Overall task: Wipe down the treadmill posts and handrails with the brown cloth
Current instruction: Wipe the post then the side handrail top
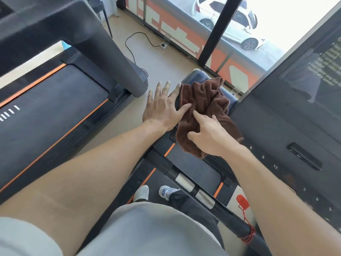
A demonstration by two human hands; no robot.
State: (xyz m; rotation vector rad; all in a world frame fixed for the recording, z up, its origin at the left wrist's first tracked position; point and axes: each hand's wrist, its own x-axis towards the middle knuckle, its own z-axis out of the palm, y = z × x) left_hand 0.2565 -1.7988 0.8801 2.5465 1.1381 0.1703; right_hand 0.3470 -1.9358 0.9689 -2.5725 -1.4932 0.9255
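Now, head view: the crumpled brown terry cloth (206, 109) lies bunched on the dark rounded treadmill post (198, 75) top. Left hand (163, 109) is released, fingers straight, thumb touching the cloth. Right hand (212, 134) pinches its folds. The black console panel (276, 130) reads 6, 9, 12.

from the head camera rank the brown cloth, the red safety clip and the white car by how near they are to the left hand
1. brown cloth: touching the left hand, on its right.
2. red safety clip: lower right, on the handrail.
3. white car: outside the window, far beyond.
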